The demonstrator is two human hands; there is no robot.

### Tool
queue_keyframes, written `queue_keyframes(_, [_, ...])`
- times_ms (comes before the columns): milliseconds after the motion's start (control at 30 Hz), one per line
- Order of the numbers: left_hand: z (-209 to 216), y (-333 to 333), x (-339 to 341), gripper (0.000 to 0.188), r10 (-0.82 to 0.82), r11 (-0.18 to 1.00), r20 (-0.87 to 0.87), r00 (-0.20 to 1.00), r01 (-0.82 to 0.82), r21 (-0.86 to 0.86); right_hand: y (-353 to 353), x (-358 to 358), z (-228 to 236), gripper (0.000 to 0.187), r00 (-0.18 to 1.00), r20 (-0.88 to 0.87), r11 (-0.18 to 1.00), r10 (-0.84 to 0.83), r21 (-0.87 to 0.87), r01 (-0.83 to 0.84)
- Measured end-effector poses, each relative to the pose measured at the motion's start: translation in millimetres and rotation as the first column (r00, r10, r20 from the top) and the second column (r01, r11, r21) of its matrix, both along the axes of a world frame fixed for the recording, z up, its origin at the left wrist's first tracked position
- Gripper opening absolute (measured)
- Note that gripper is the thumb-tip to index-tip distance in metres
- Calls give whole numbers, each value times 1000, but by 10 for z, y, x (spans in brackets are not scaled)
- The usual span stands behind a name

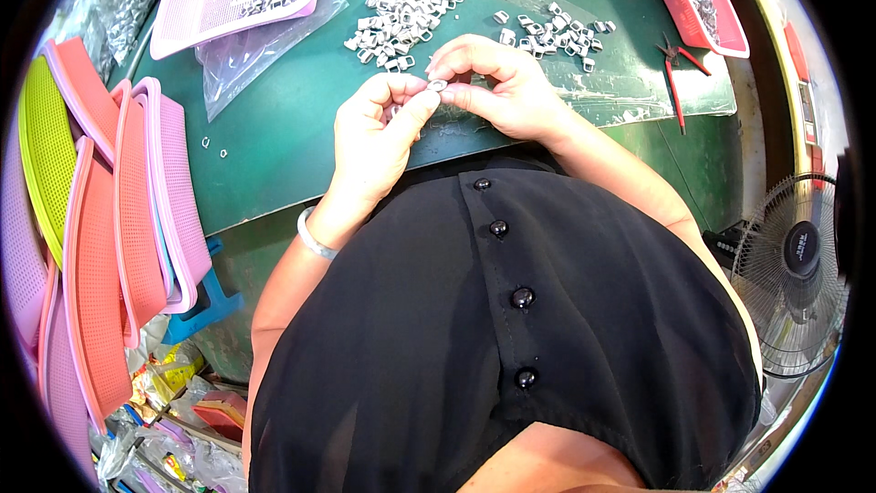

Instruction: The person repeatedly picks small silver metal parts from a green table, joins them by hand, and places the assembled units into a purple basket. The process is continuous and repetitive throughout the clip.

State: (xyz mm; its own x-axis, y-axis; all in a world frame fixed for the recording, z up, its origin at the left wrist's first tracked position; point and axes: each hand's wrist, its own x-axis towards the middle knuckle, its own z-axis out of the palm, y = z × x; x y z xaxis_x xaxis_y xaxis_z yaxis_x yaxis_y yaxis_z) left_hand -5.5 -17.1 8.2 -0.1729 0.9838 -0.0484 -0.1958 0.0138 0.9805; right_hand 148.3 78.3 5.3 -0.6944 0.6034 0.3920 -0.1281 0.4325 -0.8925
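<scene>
My left hand (379,128) and my right hand (500,89) meet over the near part of the green table. Between their fingertips is a small metal ring-shaped piece (438,86), pinched from both sides. Another small metal bit seems tucked in the curled fingers of my left hand, partly hidden. Just beyond the hands lies a large pile of small silvery square loops (401,20). A smaller group of the same loops (557,34) is spread to its right, past my right hand.
Red-handled pliers (676,82) lie at the table's right, below a red basket (683,2) of metal parts. A lilac basket (169,23) stands on a clear plastic bag (239,62) at the far left. Stacked coloured baskets (96,265) crowd the left; a fan (787,274) stands right.
</scene>
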Motion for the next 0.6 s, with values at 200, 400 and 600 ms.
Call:
queue_keyframes(200, [12, 6, 2, 9, -2, 1000, -10, 1000, 2, 1, 7, 3, -4, 10, 1000, 5, 1000, -1, 2, 0])
queue_keyframes(400, [4, 11, 1, 9, -7, 1000, -5, 1000, 7, 6, 10, 7, -28, 11, 1000, 6, 1000, 4, -15, -4])
queue_keyframes(600, [-6, 19, -3, 7, -9, 1000, -27, 1000, 9, 2, 17, 14, -31, 11, 1000, 25, 1000, -1, 3, 0])
